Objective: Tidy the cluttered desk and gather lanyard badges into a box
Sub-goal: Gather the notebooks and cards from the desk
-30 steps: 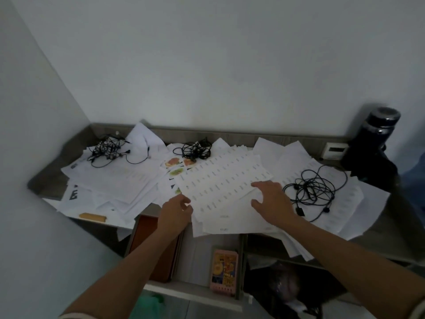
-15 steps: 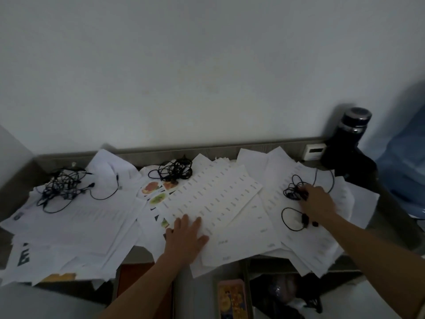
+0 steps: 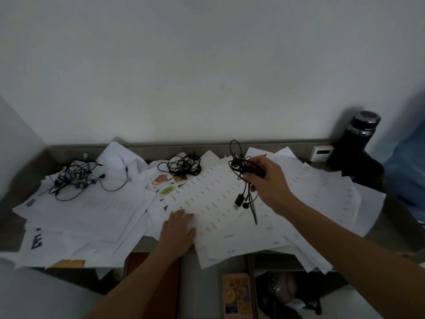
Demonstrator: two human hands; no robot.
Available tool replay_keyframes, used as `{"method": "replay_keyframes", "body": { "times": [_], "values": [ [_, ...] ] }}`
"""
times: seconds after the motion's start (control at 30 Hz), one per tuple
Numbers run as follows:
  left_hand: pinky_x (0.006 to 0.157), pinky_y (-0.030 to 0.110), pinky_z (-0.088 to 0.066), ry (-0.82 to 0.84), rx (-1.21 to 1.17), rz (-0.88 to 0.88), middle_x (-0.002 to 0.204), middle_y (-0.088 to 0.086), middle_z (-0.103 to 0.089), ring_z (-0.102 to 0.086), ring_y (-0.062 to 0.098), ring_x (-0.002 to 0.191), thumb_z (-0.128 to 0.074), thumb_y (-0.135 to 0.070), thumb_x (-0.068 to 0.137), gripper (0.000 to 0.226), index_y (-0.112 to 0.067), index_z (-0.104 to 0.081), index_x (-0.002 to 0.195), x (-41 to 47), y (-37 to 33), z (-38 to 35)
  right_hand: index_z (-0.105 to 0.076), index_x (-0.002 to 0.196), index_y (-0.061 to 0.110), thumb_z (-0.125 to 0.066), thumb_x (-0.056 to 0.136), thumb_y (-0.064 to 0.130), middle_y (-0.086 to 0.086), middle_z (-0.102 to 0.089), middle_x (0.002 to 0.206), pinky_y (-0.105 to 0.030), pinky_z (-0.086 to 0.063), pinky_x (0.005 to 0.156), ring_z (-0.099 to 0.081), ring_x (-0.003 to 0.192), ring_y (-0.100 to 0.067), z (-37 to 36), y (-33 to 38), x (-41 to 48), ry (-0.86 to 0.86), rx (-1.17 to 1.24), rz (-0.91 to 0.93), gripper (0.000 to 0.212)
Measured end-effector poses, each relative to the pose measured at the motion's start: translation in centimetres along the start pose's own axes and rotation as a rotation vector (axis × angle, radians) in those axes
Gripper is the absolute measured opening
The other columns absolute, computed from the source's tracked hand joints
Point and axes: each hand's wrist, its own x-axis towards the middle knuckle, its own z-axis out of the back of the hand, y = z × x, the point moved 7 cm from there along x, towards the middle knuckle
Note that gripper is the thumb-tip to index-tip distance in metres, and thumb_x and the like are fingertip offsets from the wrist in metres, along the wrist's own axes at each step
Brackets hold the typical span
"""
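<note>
Worktop [image 3: 391, 226] against the white wall lay almost buried under loose papers [image 3: 92, 210], which spilled over its front edge. A dark flask [image 3: 358, 139] stood at the far right corner. The person's left hand [image 3: 178, 233] lay flat, fingers straight, pressing on a printed label sheet [image 3: 213, 203] near the front edge. Their right hand [image 3: 269, 180] was curled round a black cable bundle [image 3: 240, 165], held clear above the papers with a USB plug [image 3: 238, 201] dangling. Two other black tangles rested on the sheets, one at the left [image 3: 76, 176], one at the back [image 3: 184, 166]. A small white device [image 3: 320, 153] sat beside the flask.
</note>
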Motion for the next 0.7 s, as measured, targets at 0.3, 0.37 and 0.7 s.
{"method": "replay_keyframes", "body": {
  "times": [0.3, 0.37, 0.7],
  "values": [
    [0.096, 0.039, -0.041, -0.190, -0.031, 0.216, 0.134, 0.007, -0.048, -0.045, 0.029, 0.121, -0.056, -0.021, 0.088, 0.035, -0.018, -0.057, 0.123, -9.5, 5.0, 2.6, -0.060, 0.100, 0.009, -0.056, 0.083, -0.009, -0.004, -0.056, 0.101, -0.021, -0.045, 0.079, -0.054, 0.090, -0.012, -13.9, -6.1, -13.7, 0.591, -0.271, 0.291, 0.025],
    [0.097, 0.040, -0.042, -0.139, -0.039, 0.249, 0.135, 0.007, -0.046, -0.044, 0.029, 0.121, -0.055, -0.024, 0.089, 0.039, -0.018, -0.054, 0.128, -11.2, 5.5, 2.4, -0.061, 0.105, 0.010, -0.056, 0.082, -0.005, -0.008, -0.055, 0.105, -0.027, -0.042, 0.078, -0.052, 0.092, -0.019, -16.1, -10.1, -16.3, 0.760, -0.415, 0.293, 0.027],
    [0.093, 0.040, -0.045, -0.147, -0.044, 0.372, 0.124, 0.010, -0.050, -0.051, 0.027, 0.109, -0.054, -0.026, 0.092, 0.038, -0.014, -0.053, 0.127, -15.4, 6.1, 2.2, -0.042, 0.141, 0.012, -0.064, 0.088, 0.022, -0.009, -0.049, 0.136, -0.031, -0.044, 0.101, -0.049, 0.121, -0.024, -19.1, -18.5, -17.5, 1.062, -0.712, 0.032, 0.057]
  ]
}}
